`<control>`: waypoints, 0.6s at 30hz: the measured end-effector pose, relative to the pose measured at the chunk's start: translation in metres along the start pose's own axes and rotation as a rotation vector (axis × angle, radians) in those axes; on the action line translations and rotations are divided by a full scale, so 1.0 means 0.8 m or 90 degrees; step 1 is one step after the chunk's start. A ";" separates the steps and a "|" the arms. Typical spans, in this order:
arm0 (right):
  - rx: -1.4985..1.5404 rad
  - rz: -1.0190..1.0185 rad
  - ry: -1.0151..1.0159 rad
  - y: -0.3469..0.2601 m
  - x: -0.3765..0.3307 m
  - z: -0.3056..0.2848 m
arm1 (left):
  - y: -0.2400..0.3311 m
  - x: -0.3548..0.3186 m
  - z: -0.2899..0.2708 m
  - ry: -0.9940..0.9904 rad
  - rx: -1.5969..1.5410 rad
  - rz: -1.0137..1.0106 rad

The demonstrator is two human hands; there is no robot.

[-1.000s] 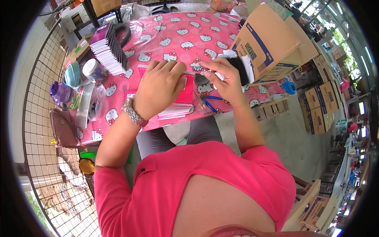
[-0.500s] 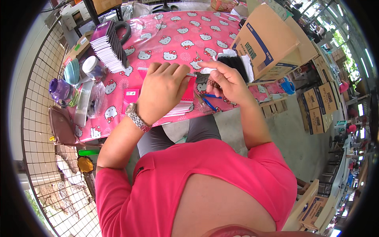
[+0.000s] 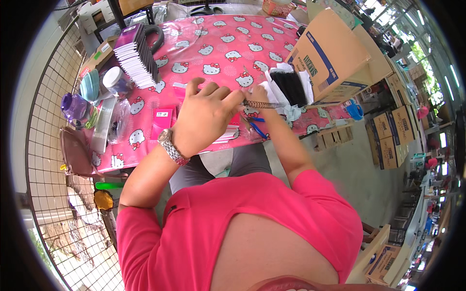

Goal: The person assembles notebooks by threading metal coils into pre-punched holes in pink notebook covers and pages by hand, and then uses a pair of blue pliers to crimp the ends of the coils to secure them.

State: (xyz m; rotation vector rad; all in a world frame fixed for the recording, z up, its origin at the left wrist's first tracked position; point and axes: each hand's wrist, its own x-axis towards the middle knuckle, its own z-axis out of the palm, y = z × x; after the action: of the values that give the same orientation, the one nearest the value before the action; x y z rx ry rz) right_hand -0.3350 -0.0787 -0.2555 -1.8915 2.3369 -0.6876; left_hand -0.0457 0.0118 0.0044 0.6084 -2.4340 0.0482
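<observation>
Above the tabletop (image 3: 219,59): we are holding both hands close together near the front edge, and a thin wire coil (image 3: 263,105) is stretching rightward from our fingertips, crossing in front of our right wrist.
Left hand (image 3: 206,114): its fingers are bending, with the forefinger pointing toward the coil's near end; the thumb is hiding from view, so we cannot tell whether they are gripping it.
Right hand (image 3: 261,93): its fingertips are meeting the left ones and partly hiding behind them; how far open they are, and what they have hold of, we cannot tell.
Coil handling: we are judging it light, springy and easily bent out of shape, best pinched near an end.
Coil look: it is showing brownish, evenly spaced metal loops.
Pink notebooks (image 3: 229,135): they are lying under our left hand, showing smooth covers and white page edges.
Pliers (image 3: 258,129): their blue handles are lying just beside the notebooks.
Black coils (image 3: 292,88): they are resting in a bristly bundle on crumpled white paper (image 3: 273,77).
</observation>
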 end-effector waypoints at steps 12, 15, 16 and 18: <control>1.101 -0.351 -0.508 -0.159 -0.005 -0.249 | -0.032 -0.030 0.009 0.051 -0.046 -0.189; 0.697 -0.415 -0.615 -0.162 -0.013 -0.296 | -0.027 -0.016 0.004 -0.002 -0.052 -0.177; 0.707 -0.410 -0.585 -0.158 -0.011 -0.298 | -0.028 -0.015 0.005 0.017 -0.061 -0.169; 0.726 -0.401 -0.527 -0.151 -0.007 -0.297 | -0.025 -0.011 0.004 0.016 -0.056 -0.164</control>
State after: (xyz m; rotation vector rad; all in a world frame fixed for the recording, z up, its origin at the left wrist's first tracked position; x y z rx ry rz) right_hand -0.2987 -0.0196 0.0019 -1.7074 0.5737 -0.7760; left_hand -0.0327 -0.0034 -0.0055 0.8685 -2.3012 -0.1557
